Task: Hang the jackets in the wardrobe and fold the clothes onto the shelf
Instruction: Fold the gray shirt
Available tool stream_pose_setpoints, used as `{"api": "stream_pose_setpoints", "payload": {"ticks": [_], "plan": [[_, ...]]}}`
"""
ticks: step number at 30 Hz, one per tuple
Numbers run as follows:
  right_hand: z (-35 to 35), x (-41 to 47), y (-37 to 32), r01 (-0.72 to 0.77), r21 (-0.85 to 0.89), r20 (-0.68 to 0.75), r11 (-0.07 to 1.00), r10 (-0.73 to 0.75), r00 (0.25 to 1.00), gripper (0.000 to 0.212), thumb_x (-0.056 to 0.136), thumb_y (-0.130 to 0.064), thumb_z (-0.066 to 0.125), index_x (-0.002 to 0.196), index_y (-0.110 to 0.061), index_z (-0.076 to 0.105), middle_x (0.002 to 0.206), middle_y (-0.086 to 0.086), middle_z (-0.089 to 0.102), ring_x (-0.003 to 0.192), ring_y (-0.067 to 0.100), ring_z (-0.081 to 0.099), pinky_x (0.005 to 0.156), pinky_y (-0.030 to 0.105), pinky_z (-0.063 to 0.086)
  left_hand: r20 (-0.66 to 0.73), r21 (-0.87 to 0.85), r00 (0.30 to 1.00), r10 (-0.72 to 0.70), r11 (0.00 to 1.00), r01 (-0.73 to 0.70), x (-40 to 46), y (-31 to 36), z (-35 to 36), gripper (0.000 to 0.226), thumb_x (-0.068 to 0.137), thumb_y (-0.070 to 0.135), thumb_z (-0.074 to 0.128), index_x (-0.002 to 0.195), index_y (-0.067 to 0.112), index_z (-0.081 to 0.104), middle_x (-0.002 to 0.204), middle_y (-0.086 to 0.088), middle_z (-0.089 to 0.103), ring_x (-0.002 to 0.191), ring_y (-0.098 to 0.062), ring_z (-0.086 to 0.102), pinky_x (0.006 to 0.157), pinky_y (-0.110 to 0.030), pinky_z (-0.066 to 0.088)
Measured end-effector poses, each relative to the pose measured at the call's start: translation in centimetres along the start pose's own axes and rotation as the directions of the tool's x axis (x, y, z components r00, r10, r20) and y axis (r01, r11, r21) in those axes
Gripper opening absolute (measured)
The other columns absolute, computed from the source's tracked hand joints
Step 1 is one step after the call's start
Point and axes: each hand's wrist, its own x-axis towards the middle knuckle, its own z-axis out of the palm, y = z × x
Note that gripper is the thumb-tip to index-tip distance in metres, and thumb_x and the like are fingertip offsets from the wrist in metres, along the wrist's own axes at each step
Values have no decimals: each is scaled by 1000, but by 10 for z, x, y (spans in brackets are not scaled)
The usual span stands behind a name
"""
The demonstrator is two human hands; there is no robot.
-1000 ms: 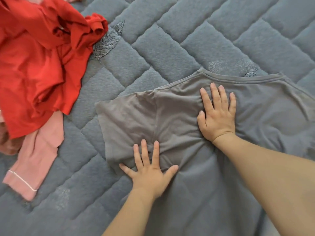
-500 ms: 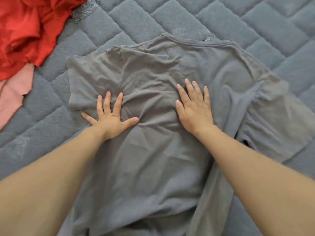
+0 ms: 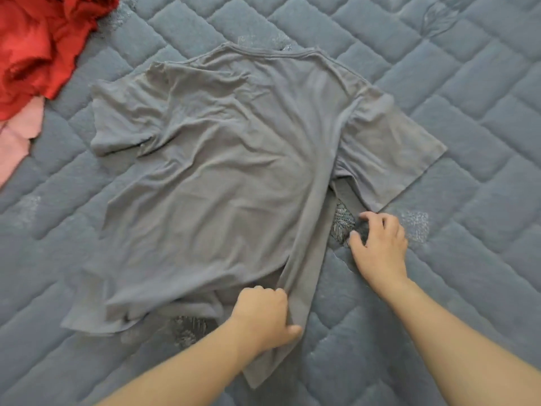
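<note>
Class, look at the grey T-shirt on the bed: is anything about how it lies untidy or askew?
Yes. The grey T-shirt lies wrinkled, and its right side is doubled under in a long strip, which the left hand grips near the hem.

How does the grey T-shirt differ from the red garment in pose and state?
The grey T-shirt lies spread out mostly flat in the middle of the quilted bed cover; the red garment lies bunched in a heap at the top left corner. The left hand grips the T-shirt's folded side edge; no hand touches the red garment. Both lie on the same bed cover.
</note>
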Motion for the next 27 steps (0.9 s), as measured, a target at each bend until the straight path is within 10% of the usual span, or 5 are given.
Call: {"api": "stream_pose_setpoints", "payload": {"ticks": [7, 13, 21, 25, 27], "plan": [[7, -80, -35, -317, 203, 314, 926, 245, 917, 18, 96, -35, 49, 99, -17, 51, 101, 8, 63, 98, 31, 60, 76, 37, 40, -49, -199, 999, -9, 980, -1, -11, -39, 3, 24, 92, 43, 44, 89, 20, 48, 99, -6, 66, 94, -32, 62, 73, -37, 43], [39, -166, -86, -752, 100, 512, 651, 614, 600, 54, 89, -44, 57, 124, -3, 52, 132, 21, 50, 118, 39, 51, 94, 39, 41, -293, 4, 946, -140, 989, 148, -63, -113, 53, 48, 61, 46, 48, 100, 19, 57, 98, -6, 57, 86, -32, 55, 67, -41, 44], [41, -186, -83, -872, 392, 737, 294, 467, 489, 20, 94, -21, 64, 107, -8, 57, 102, 10, 67, 84, 28, 64, 65, 35, 55, -354, 97, 919, -173, 971, 220, -64, -120, 70, 50, 62, 27, 75, 108, 17, 59, 96, -10, 56, 83, -33, 52, 69, -42, 43], [18, -180, -47, -552, -180, 603, 814, 535, 592, 42, 99, -48, 46, 112, -10, 57, 117, 16, 62, 102, 36, 61, 79, 44, 55, -48, -31, 998, -48, 998, 46, -58, -92, 43, 32, 89, 20, 54, 120, 16, 49, 114, -10, 52, 102, -35, 59, 76, -41, 47], [13, -174, -43, -357, -402, 562, 843, 535, 631, 52, 97, -52, 40, 124, -9, 52, 131, 16, 57, 118, 34, 56, 92, 40, 46, 252, -116, 968, 14, 993, 16, -68, -81, 35, 37, 91, 20, 47, 127, 16, 46, 125, -11, 47, 114, -36, 56, 83, -40, 44]]}}
